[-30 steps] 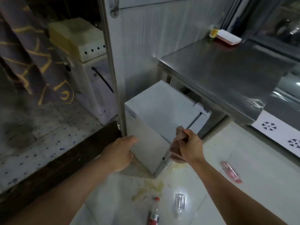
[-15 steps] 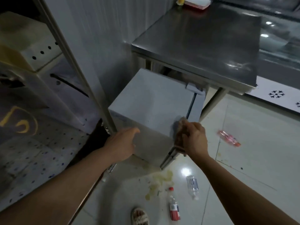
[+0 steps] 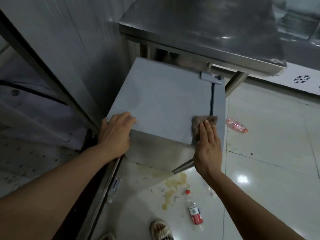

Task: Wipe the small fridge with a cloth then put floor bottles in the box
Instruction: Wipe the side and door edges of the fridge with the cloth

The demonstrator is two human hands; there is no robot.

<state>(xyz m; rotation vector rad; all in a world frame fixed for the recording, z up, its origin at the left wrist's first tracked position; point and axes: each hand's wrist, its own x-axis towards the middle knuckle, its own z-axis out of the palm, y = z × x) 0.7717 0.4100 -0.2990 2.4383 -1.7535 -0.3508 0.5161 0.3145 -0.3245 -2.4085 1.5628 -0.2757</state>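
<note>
Nearest the camera, on the glossy tiled floor (image 3: 270, 153), a shoe (image 3: 160, 228) pokes in at the bottom edge, partly cut off; just beyond it lies a clear bottle with a red cap and red label (image 3: 193, 210) on its side, beside a yellowish spill (image 3: 174, 186); to the left a second clear bottle (image 3: 115, 187) lies against the metal frame, half hidden and hard to read; further right a pinkish bottle (image 3: 236, 125) rests on the tiles near the fridge's right side. Above these, the small fridge (image 3: 161, 101) is a pale grey box with a flat matte top, a dark door seam and a grey hinge (image 3: 210, 78) at its far right corner; its lower body is shadowed and its far edge is tucked under the steel table (image 3: 207, 28). The left hand (image 3: 116, 131) grips the near left corner of the top, fingers curled over the edge; the right hand (image 3: 207, 144) lies flat, fingers straight and together, pressing a brownish cloth (image 3: 199, 123) onto the near right corner; most of the cloth is covered by the fingers. At the far left, shapes behind the frame are dim and blurred.
</note>
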